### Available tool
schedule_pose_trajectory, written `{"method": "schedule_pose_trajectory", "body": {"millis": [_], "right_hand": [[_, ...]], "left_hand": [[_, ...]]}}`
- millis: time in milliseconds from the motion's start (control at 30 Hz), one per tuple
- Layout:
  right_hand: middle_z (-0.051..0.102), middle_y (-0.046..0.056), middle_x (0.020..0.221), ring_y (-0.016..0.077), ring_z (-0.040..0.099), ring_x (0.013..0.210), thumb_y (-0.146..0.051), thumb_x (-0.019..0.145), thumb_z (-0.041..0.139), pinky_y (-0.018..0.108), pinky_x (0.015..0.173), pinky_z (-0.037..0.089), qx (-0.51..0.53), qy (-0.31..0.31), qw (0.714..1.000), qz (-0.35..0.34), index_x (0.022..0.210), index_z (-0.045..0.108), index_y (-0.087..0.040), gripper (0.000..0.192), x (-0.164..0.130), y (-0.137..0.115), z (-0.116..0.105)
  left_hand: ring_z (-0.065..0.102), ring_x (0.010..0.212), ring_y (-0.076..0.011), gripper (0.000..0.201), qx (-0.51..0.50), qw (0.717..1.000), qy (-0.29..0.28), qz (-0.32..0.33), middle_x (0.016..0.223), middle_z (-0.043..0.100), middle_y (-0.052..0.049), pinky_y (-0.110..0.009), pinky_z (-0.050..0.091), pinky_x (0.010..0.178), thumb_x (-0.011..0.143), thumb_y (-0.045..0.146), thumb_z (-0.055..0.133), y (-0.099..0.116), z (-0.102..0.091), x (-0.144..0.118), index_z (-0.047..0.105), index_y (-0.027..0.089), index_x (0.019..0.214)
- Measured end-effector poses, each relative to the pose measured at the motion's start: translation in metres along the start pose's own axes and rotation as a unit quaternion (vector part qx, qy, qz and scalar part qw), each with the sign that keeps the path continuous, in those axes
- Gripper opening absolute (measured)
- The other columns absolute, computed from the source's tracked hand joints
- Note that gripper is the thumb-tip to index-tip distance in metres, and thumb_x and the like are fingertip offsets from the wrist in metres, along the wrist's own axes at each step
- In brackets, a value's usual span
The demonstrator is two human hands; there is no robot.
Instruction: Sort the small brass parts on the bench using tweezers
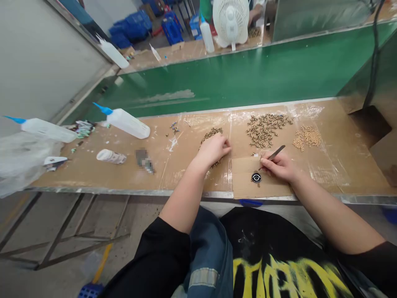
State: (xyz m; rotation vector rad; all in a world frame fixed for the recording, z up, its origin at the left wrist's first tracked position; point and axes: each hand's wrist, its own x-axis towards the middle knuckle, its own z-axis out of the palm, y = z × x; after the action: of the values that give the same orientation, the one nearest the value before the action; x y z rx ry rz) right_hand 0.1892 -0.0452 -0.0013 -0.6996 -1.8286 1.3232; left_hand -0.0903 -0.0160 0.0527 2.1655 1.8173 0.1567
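Observation:
My right hand [277,165] grips a pair of dark metal tweezers [277,152], their tip pointing down beside a small round black piece [256,177] with a white ring-like mark. That piece lies on a flat sheet of cardboard [245,188]. Over a pile of small brass-coloured parts [211,132], my left hand [215,147] rests with its fingers curled and thumb close to them. Whatever is between those fingertips is too small to make out, and the hand covers part of the pile.
Beyond my right hand lie more brass-coloured parts [266,129] and small tan beads [307,138]. On the left are a blue-tipped squeeze bottle [130,123], another bottle [51,129] and a small white container [111,156]. A green belt [235,74] runs behind, with a fan [231,20] beyond.

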Motion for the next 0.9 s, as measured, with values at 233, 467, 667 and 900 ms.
{"method": "schedule_pose_trajectory", "body": {"millis": [233, 467, 667, 900], "right_hand": [[0.062, 0.000, 0.065, 0.0129, 0.056, 0.060, -0.036, 0.110, 0.056, 0.027, 0.063, 0.044, -0.107, -0.091, 0.988, -0.069, 0.072, 0.060, -0.020, 0.041, 0.008, -0.006, 0.000], [0.064, 0.000, 0.068, 0.0124, 0.056, 0.060, -0.031, 0.109, 0.057, 0.027, 0.064, 0.044, -0.119, -0.117, 0.984, -0.057, 0.075, 0.060, -0.020, 0.036, 0.008, -0.006, -0.001], [0.062, -0.001, 0.067, 0.0118, 0.056, 0.059, -0.030, 0.109, 0.058, 0.025, 0.060, 0.043, -0.123, -0.130, 0.983, -0.050, 0.076, 0.061, -0.019, 0.035, 0.009, -0.009, -0.001], [0.066, 0.001, 0.071, 0.0117, 0.059, 0.060, -0.028, 0.109, 0.058, 0.025, 0.061, 0.045, -0.117, -0.151, 0.981, -0.030, 0.079, 0.064, -0.019, 0.032, 0.009, -0.010, -0.002]], "left_hand": [[0.064, 0.080, -0.0155, 0.008, -0.371, 0.917, 0.077, 0.127, 0.089, 0.074, -0.005, -0.033, 0.052, 0.079, 0.091, 0.027, 0.077, 0.049, 0.023, 0.045, 0.075, 0.020, 0.091], [0.057, 0.072, -0.0108, 0.014, -0.471, 0.854, 0.174, 0.138, 0.103, 0.073, -0.005, -0.026, 0.041, 0.059, 0.099, 0.035, 0.070, 0.051, 0.068, 0.063, 0.073, 0.023, 0.104], [0.058, 0.074, -0.0105, 0.015, -0.471, 0.849, 0.200, 0.130, 0.108, 0.070, -0.005, -0.025, 0.040, 0.059, 0.102, 0.034, 0.065, 0.051, 0.072, 0.058, 0.072, 0.023, 0.111], [0.057, 0.073, -0.0112, 0.016, -0.494, 0.842, 0.169, 0.136, 0.109, 0.073, -0.005, -0.026, 0.045, 0.063, 0.100, 0.030, 0.070, 0.058, 0.071, 0.054, 0.076, 0.024, 0.112]]}}
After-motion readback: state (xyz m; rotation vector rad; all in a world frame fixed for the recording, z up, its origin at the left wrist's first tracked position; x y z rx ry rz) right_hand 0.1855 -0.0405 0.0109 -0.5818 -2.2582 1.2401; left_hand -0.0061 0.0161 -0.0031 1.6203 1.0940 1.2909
